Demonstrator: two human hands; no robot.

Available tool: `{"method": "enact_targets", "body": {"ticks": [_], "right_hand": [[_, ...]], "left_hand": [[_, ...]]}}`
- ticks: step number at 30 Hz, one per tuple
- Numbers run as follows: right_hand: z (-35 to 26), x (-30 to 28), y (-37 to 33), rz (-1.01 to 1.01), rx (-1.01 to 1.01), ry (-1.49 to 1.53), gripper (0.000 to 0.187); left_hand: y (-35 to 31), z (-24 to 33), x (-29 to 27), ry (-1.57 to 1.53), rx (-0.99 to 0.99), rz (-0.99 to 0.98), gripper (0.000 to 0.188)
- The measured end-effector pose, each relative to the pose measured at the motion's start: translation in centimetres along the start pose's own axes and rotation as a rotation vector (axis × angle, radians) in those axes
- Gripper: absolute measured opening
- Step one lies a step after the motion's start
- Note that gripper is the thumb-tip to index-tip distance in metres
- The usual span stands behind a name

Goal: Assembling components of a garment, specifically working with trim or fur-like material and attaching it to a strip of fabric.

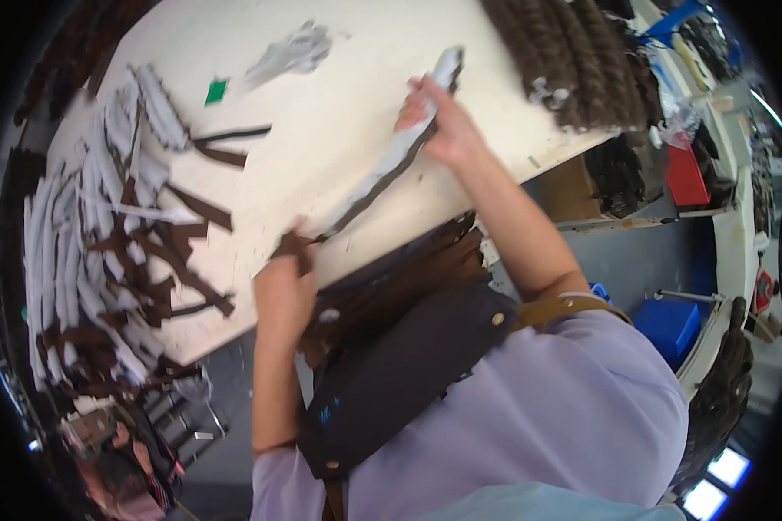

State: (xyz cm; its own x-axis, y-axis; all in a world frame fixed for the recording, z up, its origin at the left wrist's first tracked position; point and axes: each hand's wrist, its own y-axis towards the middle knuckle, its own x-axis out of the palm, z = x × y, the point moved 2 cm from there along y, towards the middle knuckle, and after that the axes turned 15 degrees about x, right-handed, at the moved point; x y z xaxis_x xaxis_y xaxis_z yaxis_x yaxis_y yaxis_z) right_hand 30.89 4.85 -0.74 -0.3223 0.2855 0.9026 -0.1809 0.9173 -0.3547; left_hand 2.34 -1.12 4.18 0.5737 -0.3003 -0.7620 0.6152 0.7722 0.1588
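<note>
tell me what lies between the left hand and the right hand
In the head view, a long, narrow, pale grey strip with a dark brown edge runs from the left hand to the right hand, against the white tabletop.

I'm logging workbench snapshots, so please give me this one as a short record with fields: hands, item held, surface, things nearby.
Left hand: at the strip's lower end, blurred
Right hand: gripping near its upper end
Item held: long grey-and-brown strip, slanting between both hands
Surface: pale table
On table, left: pile of grey and brown strips
On table, far side: green scrap, grey bundle
On table, right: fluffy brown bundles
</note>
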Motion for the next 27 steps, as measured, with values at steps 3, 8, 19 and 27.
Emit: {"method": "enact_targets", "body": {"ticks": [3, 8, 19, 27], "right_hand": [[-2.6, 0.2, 2.9, 0.149, 0.021, -0.112, 0.025], [-3.5, 0.0, 10.2, 0.32, -0.006, -0.222, 0.034], [-1.0, 2.3, 10.9, 0.763, -0.253, -0.589, 0.032], [-0.1, 2.9, 10.7, 0.806, -0.293, -0.579, 0.03]], "left_hand": [[-2.2, 2.3, 3.4, -0.029, 0.046, -0.252, 0.029], [-2.2, 1.6, 6.0, -0.803, -0.279, -0.034, 0.041], [-11.2, 1.8, 1.4, -0.796, -0.382, -0.024, 0.033], [-20.9, 2.4, -1.9, -0.865, -0.46, 0.169, 0.03]]}}
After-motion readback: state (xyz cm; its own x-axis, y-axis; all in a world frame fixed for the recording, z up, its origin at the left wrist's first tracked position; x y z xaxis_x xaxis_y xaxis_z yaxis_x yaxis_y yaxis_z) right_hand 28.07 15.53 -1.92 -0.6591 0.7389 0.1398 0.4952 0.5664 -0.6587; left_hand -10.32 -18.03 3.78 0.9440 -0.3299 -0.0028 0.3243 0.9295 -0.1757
